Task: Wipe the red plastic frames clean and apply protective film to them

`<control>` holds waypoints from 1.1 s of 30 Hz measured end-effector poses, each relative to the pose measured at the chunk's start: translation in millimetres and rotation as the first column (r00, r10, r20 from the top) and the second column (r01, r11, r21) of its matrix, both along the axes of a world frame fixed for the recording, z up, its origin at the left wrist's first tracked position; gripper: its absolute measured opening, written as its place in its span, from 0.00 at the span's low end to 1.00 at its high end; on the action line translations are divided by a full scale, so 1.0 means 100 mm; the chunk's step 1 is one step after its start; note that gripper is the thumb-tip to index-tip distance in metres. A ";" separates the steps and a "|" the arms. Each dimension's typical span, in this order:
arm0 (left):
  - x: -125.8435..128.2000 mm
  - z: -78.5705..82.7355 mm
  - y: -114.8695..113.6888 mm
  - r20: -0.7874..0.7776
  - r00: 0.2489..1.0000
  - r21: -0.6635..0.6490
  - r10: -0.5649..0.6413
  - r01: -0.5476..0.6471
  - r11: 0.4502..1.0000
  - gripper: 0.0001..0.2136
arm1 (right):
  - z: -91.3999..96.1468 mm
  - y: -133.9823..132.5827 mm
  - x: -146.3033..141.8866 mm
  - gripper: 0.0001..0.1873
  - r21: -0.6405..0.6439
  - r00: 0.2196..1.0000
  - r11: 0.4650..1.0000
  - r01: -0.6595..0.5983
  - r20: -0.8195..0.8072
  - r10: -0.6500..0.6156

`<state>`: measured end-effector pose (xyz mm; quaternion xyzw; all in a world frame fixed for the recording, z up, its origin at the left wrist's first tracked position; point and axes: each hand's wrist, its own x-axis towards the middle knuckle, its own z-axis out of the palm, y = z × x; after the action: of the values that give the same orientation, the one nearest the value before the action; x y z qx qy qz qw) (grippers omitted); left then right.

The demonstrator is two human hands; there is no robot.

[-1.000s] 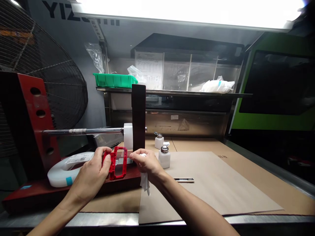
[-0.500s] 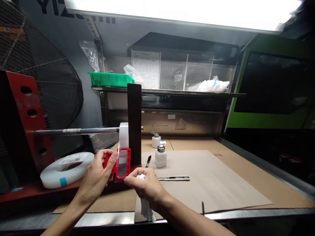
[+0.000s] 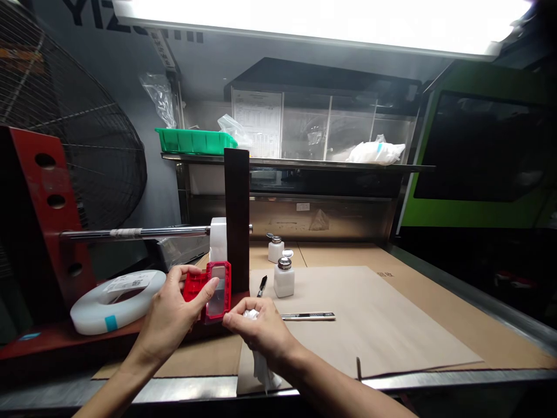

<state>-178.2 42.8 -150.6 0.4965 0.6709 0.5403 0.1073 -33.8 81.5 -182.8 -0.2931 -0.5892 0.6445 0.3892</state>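
My left hand (image 3: 176, 305) grips a red plastic case (image 3: 198, 284) with a clear window (image 3: 220, 293). Its thumb lies across the left edge of that window. In my right hand (image 3: 261, 325), closed fingers hold a crumpled white cloth (image 3: 264, 371), which hangs down below the palm. The right fingertips are at the case's lower right corner; whether they pinch it I cannot tell. Directly behind the case, a strip of white film (image 3: 218, 241) hangs from a roll on a metal rod (image 3: 174, 231).
A large film roll (image 3: 91, 310) lies at left on the red stand (image 3: 47, 186). A dark upright post (image 3: 237, 215) stands right behind the case. Two white pump bottles (image 3: 284, 281), a black pen (image 3: 261, 285) and a slim cutter knife (image 3: 310, 317) are on brown paper (image 3: 374, 325).
My left thumb has slid right, onto the window, and more of the case's red left part shows. The right hand and the cloth have shifted slightly right.
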 end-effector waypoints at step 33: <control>-0.06 -0.07 0.08 -0.123 0.987 0.059 0.106 -0.099 0.993 0.22 | 0.28 0.13 0.06 0.09 0.591 0.946 0.774 -0.227 0.322 0.032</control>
<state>-183.9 50.9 -157.3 0.4972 0.6864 0.5302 0.0235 -27.6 94.1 -154.5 -0.1992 -0.8381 0.3894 0.3260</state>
